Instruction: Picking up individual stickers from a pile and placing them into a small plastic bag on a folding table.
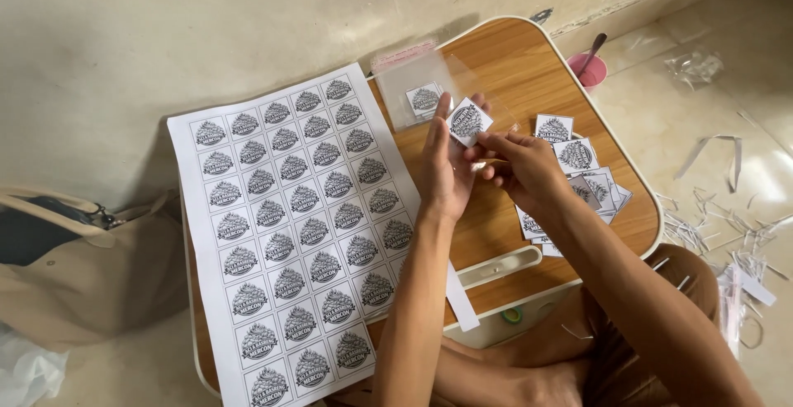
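Setting: pale floor beside a rough light wall; low wooden tabletop [504, 68] with a white rim, seen from above over crossed legs.
Far left: tan bag [91, 266] slumped on the floor against the wall, well apart from the work.
Left of tabletop: uncut printed sheet [289, 225] of round black-and-white labels in rows, overhanging the near edge.
Top centre: clear plastic pouches [413, 85] lying flat, one with a cut square label already inside.
Left hand [444, 167]: palm up, fingers loosely spread, fingertips steadying a cut label [468, 120] held upright above the tabletop.
Cut label: small white square, round dark emblem printed in the middle, tilted slightly, edges trimmed straight.
Right hand [520, 167]: thumb and forefinger pinched on a thin clear film just below the label; cannot tell whether it is a pouch mouth or a backing.
Step in hand: judged to be pairing one label with clear film, mid-way.
Next move: calls for a square, light grip so the thin paper stays unbent.
Right of hands: loose pile of cut labels [578, 167] near the tabletop's right edge.
Far right: pink cup [588, 68] with a stick in it; paper trimmings [727, 233] scattered on the floor.
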